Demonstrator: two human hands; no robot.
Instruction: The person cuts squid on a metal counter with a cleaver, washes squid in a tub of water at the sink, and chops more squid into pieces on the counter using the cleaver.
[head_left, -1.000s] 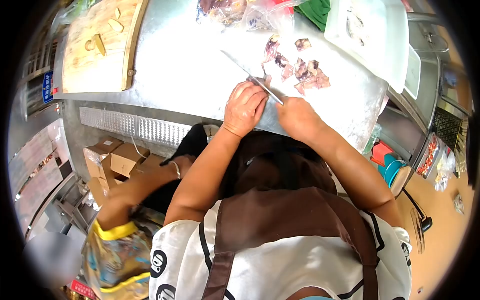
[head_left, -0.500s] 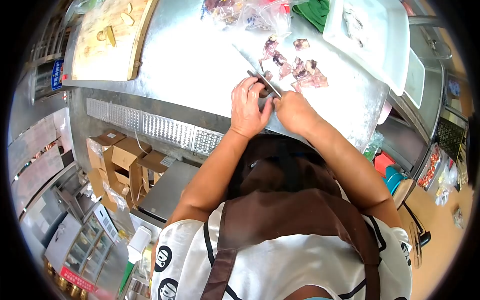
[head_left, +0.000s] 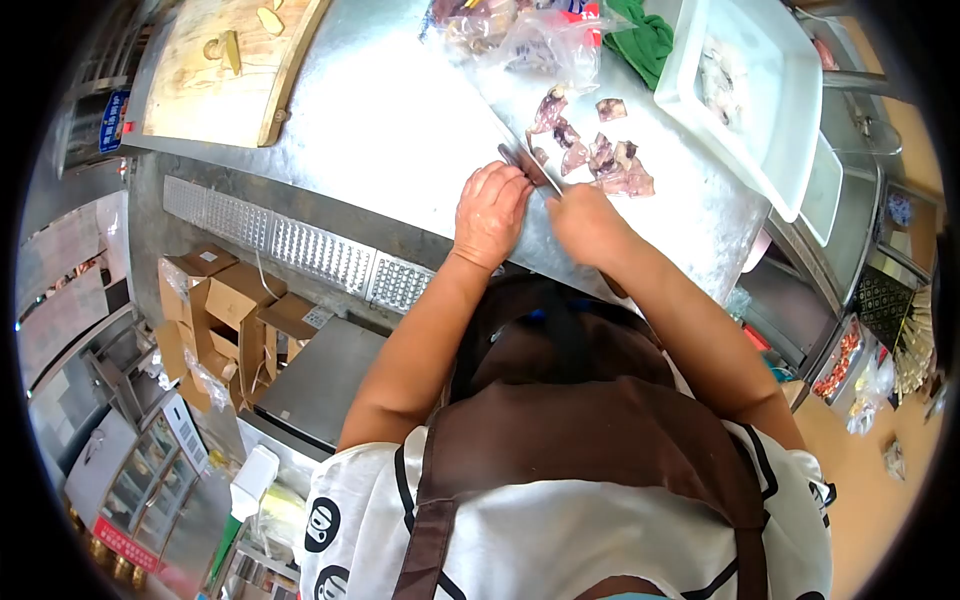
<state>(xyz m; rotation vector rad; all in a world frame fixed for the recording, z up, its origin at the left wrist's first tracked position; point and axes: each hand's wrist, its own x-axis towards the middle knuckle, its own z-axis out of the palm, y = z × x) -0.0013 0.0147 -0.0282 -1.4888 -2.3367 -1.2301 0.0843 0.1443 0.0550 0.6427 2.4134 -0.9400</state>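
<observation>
Clock directions are taken from the knife, with twelve o'clock away from the wearer. Nearest, at six o'clock, is the brown apron (head_left: 590, 430). At five o'clock, the right hand (head_left: 592, 225) has its grip closed round the knife (head_left: 552, 183); the handle is hidden and the blade points toward eleven o'clock. At eight o'clock, the left hand (head_left: 490, 215) has bent fingers drawn together on a dark piece of flesh (head_left: 529, 166); whether this grip pinches or only presses cannot be told. The piece lies on the metal bench (head_left: 400, 130), just beside the blade on its nine-o'clock side. Purplish cut pieces (head_left: 628, 182) lie near, at two o'clock. Farther off are a wooden board (head_left: 185, 105) at ten, a clear plastic bag (head_left: 550, 50) at twelve, a green cloth (head_left: 642, 45) at one and a white tub (head_left: 775, 175) between two and three.
</observation>
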